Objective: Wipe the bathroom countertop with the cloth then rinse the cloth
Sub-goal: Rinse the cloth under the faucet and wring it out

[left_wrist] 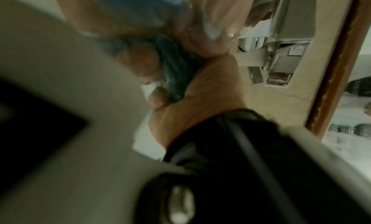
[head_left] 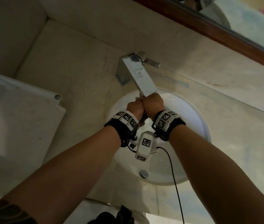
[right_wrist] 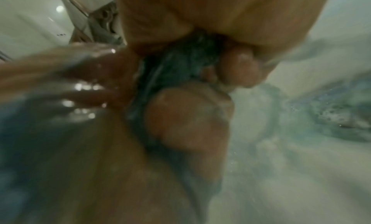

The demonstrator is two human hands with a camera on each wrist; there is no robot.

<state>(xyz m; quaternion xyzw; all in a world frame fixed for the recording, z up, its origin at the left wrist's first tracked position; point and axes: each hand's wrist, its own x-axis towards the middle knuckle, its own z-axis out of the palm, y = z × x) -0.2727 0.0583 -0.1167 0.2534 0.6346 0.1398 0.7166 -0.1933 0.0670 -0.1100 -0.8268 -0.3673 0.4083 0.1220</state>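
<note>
head: left hand (head_left: 135, 105) and right hand (head_left: 154, 102) meet under the faucet (head_left: 141, 76), over the basin (head_left: 192, 113). left wrist: grip clenched on blue cloth (left_wrist: 178, 71). right wrist: same, cloth (right_wrist: 176, 65) wet. rinse step; next likely wringing.

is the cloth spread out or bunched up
Bunched up: the blue cloth is squeezed into a wad between the left hand and right hand, under the tap.
</note>
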